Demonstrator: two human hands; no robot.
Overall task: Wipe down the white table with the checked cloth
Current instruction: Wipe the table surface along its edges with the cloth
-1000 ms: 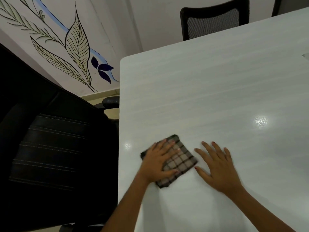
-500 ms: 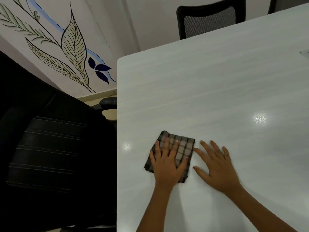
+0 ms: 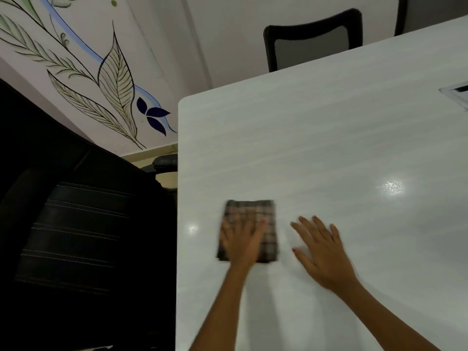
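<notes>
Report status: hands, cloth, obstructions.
Left hand flat on cloth, motion-blurred. Right hand flat on table, beside cloth, apart. Cutout far right, away from cloth.

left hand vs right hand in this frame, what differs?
The left hand presses on the checked cloth; the right hand lies on the bare white table, apart from the cloth. The left hand looks blurred; the right hand is sharper. The left hand sits nearer the table's left edge. Both are palm down with straight fingers.
</notes>
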